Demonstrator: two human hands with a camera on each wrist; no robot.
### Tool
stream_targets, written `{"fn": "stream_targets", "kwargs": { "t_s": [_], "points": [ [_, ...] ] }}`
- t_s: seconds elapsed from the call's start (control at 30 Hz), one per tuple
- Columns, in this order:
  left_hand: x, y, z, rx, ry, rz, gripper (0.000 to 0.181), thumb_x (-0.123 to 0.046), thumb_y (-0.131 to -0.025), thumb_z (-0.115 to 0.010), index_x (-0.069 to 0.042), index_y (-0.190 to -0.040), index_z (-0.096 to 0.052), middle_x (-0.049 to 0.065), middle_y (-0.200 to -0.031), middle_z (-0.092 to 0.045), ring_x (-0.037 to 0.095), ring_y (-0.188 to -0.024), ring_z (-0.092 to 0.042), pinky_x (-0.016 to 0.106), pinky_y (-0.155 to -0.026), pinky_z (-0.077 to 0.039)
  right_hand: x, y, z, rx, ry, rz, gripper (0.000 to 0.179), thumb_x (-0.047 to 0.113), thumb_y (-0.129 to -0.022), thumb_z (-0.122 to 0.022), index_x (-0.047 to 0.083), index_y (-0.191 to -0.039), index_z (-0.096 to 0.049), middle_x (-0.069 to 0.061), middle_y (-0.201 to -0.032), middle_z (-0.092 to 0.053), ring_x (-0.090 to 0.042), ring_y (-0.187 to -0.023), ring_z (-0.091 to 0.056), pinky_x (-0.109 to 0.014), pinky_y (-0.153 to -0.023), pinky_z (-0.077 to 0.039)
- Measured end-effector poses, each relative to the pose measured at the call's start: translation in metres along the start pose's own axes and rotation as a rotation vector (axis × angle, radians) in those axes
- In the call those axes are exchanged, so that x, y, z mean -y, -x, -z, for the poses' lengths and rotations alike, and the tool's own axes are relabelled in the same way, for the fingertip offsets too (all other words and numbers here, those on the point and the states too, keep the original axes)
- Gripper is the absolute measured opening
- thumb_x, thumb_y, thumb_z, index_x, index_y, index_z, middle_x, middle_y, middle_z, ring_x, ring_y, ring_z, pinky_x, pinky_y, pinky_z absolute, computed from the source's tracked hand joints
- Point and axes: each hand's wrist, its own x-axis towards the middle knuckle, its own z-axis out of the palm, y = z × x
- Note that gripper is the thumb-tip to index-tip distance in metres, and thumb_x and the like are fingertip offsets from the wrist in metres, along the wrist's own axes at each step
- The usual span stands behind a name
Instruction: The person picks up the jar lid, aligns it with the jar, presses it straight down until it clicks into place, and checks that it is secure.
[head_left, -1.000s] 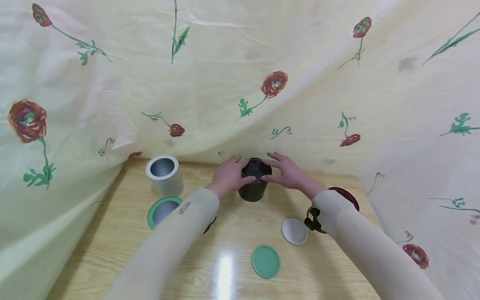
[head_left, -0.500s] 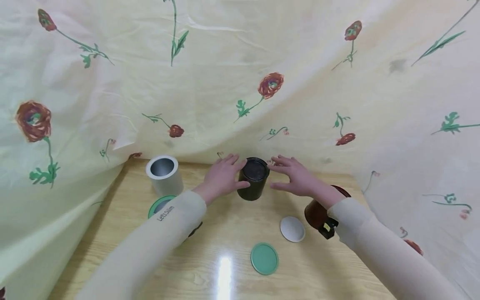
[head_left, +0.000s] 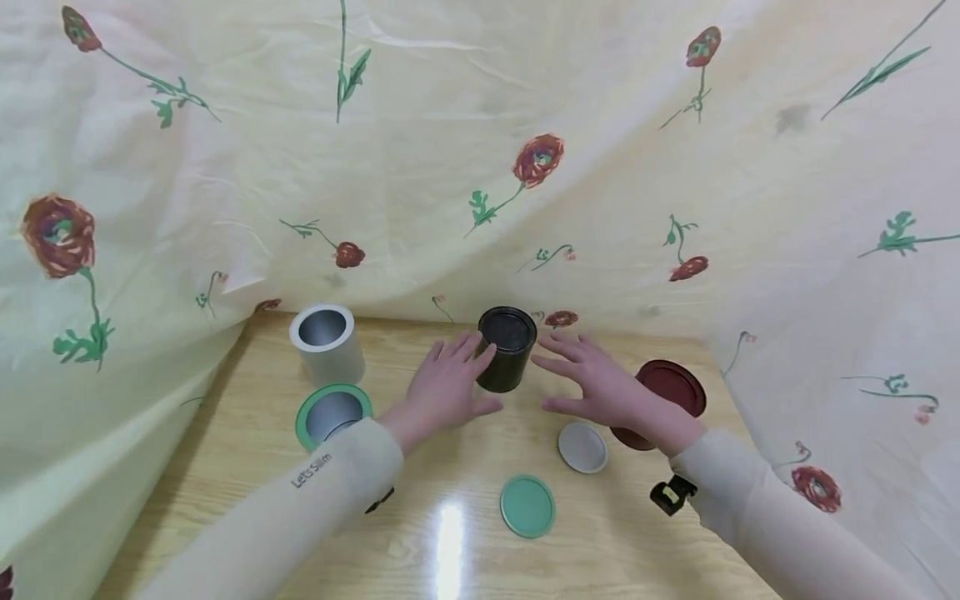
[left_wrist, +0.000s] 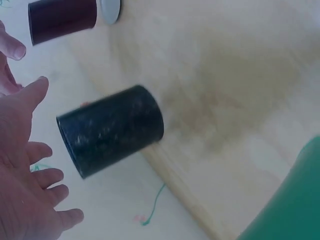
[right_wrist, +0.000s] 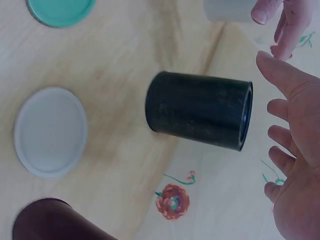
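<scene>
Two hands [head_left: 444,390] [head_left: 602,388], spread wide, beside one lidded black can [head_left: 508,367], an open white can [head_left: 332,360] grey inside.

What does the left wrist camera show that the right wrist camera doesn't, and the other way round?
Only the left wrist view shows the green canister, cut off at the lower right. Only the right wrist view shows the green lid and the white canister, both cut off at the top edge. Both show the black canister, dark red canister, white lid, wooden table, floral cloth, and parts of the left hand and right hand.
</scene>
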Motion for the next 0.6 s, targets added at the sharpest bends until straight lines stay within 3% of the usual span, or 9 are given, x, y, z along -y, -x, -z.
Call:
{"fn": "stream_targets", "kwargs": {
  "t_s": [0.33, 0.6],
  "points": [
    [-0.021, 0.019, -0.037, 0.037, 0.169, 0.015, 0.090, -0.067, -0.098, -0.066, -0.017, -0.168, -0.038, 0.011, -0.175, -0.030, 0.034, -0.162, -0.026, 0.060, -0.129, -0.025, 0.003, 0.031, -0.030, 0.046, -0.052, -0.041, 0.071, 0.030, -0.093, -0.085, 0.005, -0.154, -0.058, -0.023, -0.164, -0.045, -0.051, -0.153, -0.037, -0.076, -0.122, -0.023],
    [-0.013, 0.033, -0.077, 0.047, 0.219, -0.022, 0.090, -0.061, -0.096, -0.071, -0.014, -0.167, -0.039, 0.014, -0.174, -0.032, 0.035, -0.162, -0.027, 0.061, -0.128, -0.027, 0.004, 0.047, -0.061, 0.035, -0.104, -0.043, 0.076, 0.031, -0.091, -0.087, 0.005, -0.155, -0.055, -0.025, -0.164, -0.045, -0.053, -0.153, -0.035, -0.078, -0.120, -0.023]
  ]
}}
